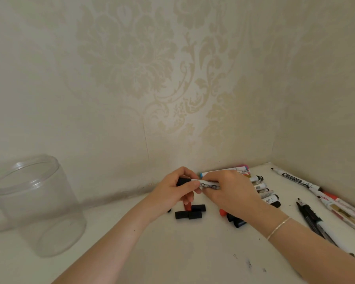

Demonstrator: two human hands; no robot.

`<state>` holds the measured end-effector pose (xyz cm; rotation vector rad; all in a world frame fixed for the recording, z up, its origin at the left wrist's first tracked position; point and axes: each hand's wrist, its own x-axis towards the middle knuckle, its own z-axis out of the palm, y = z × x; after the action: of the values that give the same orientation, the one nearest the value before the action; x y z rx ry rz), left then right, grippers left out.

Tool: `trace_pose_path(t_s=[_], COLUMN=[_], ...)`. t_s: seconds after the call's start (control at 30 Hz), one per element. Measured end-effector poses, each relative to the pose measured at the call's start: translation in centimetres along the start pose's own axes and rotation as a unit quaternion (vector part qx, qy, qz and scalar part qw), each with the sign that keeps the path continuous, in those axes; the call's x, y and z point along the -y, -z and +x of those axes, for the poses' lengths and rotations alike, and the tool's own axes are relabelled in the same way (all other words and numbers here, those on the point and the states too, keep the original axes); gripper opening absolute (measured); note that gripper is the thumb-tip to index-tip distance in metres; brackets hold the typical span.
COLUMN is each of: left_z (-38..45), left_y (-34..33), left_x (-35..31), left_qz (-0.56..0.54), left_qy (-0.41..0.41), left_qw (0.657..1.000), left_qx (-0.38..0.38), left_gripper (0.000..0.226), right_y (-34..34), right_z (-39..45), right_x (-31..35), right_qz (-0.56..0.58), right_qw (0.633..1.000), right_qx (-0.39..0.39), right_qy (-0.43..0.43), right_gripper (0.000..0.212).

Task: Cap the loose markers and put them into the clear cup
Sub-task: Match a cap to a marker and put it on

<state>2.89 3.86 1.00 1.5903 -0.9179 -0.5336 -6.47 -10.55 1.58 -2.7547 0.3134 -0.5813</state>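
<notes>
The left hand (177, 190) pinches a black cap (182, 181); the right hand (228, 188) grips the white marker (208, 185). Pushing them squarely together until the cap seats should work best, well right of the clear cup (36, 203).

Honestly nothing here reads clearly. The uncapped marker (295, 178) at right of the frame has a black printed label, and the marker (209, 185) held mid-frame has print too, but both are too blurry.

Left hand (173, 190) grips black cap (182, 180); right hand (230, 188) holds white marker (208, 184) at it.
</notes>
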Motion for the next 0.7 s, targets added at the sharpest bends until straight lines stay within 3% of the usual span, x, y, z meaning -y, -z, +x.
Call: trace_pose_path(t_s=[0.47,0.63,0.7], left_z=[2.4,3.5,4.4], left_y=[-2.8,-2.7,-2.6], left_x=[0.8,1.3,1.4], left_qz=[-0.025,0.071,0.109], left_qy=[0.005,0.0,-0.02], left_qw=[1.0,0.997,0.994], left_qx=[-0.018,0.025,0.004], left_gripper=[0.01,0.007,0.005], right_y=[1.3,1.1,1.1], right_z=[-0.2,-0.1,0.0], right_x=[-0.6,-2.5,-3.8], right_qz=[-0.057,-0.061,-0.068], right_qw=[0.997,0.997,0.997], right_qx=[-0.022,0.017,0.015], right_qy=[-0.054,-0.04,-0.036], right_gripper=[0.016,0.016,0.019])
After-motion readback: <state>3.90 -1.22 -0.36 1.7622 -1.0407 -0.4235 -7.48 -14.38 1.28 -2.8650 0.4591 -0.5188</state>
